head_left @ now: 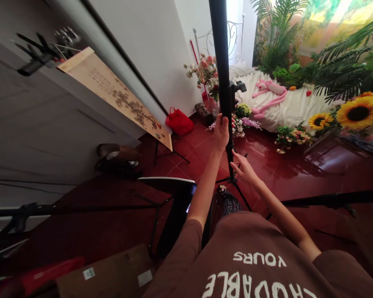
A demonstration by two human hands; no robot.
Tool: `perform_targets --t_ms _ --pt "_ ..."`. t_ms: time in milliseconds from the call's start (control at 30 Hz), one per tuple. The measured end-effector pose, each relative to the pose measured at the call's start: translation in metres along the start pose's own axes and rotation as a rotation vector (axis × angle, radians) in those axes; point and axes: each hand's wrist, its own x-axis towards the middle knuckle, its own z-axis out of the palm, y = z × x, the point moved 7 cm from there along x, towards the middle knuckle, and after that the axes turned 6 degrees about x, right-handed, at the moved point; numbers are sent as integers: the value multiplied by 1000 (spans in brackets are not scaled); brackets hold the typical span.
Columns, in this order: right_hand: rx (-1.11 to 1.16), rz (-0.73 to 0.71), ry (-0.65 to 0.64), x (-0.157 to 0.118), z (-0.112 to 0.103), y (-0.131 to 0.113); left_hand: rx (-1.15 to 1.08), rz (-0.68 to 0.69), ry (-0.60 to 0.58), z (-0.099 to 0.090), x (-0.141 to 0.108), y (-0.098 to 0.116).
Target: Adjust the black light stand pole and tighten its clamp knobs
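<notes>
A thick black stand pole [221, 45] rises upright in front of me, with a black clamp knob [240, 86] on its right side. My left hand [221, 131] is against the left side of the pole below the knob, its fingers bent toward it; whether it grips the pole is hard to tell. Lower down, on the right side, my right hand [245, 169] has its fingers spread, the tips beside the pole's lower part. The pole's tripod base [232, 180] stands on the red floor near my foot.
A hanging scroll [121, 97] and red bag [179, 121] are at the left. A white-draped bed [275, 111] with a pink toy, sunflowers [357, 112] and palm leaves lies at the right. Black bars cross both sides; a cardboard box [108, 275] sits lower left.
</notes>
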Motion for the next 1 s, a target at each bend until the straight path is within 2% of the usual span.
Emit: perform_targets --t_ms 167,233,300,533,700,833,1000 --pt "724 358 59 4 4 21 -13 -2 -24 0 -2 -2" --pt "942 435 38 4 8 22 -7 -13 -25 0 -3 -2" --pt "1047 452 43 4 9 22 1 -18 -27 -1 -3 -1" --pt "1132 468 74 6 12 32 22 -11 -43 0 -5 0" --pt "1179 513 29 15 11 38 23 -17 -31 -2 -8 0" --pt "1125 476 3 17 9 35 55 -13 -33 -2 -8 -1" --pt "1070 463 16 -3 2 20 174 36 80 -1 -25 -3"
